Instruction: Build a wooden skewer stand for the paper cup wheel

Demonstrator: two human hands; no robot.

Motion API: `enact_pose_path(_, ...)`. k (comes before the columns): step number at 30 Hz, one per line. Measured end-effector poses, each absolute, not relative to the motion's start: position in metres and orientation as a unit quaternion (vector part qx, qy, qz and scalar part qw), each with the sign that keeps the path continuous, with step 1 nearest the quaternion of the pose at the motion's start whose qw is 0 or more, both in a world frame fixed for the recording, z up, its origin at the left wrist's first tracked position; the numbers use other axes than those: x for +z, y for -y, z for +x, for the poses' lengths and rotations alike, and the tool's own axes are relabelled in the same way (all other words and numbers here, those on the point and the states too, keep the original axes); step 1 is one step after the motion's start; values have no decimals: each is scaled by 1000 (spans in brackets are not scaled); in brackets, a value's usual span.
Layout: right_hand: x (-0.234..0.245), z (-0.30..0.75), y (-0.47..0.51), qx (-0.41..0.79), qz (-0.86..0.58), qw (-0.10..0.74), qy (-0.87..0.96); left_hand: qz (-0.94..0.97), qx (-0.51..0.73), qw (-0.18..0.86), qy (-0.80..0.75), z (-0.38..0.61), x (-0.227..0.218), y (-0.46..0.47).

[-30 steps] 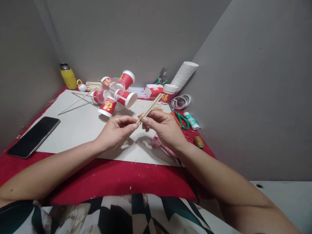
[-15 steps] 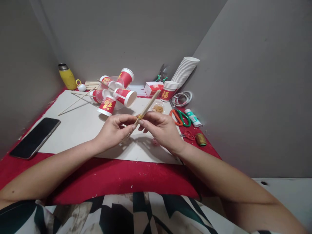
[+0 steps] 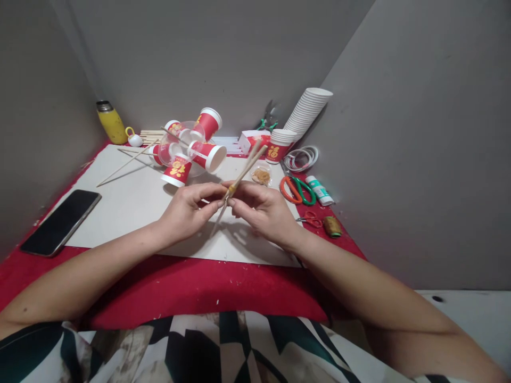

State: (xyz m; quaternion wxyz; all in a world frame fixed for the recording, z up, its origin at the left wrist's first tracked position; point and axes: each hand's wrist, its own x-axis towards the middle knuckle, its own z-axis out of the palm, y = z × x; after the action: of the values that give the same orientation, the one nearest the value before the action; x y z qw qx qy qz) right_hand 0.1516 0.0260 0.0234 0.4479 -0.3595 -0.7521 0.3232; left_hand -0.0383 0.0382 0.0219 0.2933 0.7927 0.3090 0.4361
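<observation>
Reaching in from the lower corners, the left hand [image 3: 191, 210] and right hand [image 3: 265, 213] nearly meet, thumbs nearest the wearer, both pinching thin wooden sticks [image 3: 244, 171]. A yellow band [image 3: 232, 189] circles the sticks, tilted above a white sheet [image 3: 128, 221].

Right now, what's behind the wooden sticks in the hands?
Behind the upper ends of the wooden sticks: a red-and-white box. Lower down: white board. Whatever the left hand and right hand cover can't be seen.
</observation>
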Motion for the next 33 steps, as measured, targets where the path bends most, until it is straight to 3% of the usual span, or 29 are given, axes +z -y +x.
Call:
enact_pose_path(3,24,154,-27,312,-360,429,768,807,435,263,-300,-41,18,-42)
enact_pose_path(11,17,157,-36,296,-369,386,792,858,439,65,-259,-44,-6,-57)
enact_pose_path(19,31,159,-42,206,-335,344,852,851,457,3,-257,-45,-5,-58)
enact_pose_path(33,20,163,-39,224,-372,351,830,858,434,-38,-271,-45,-11,-56)
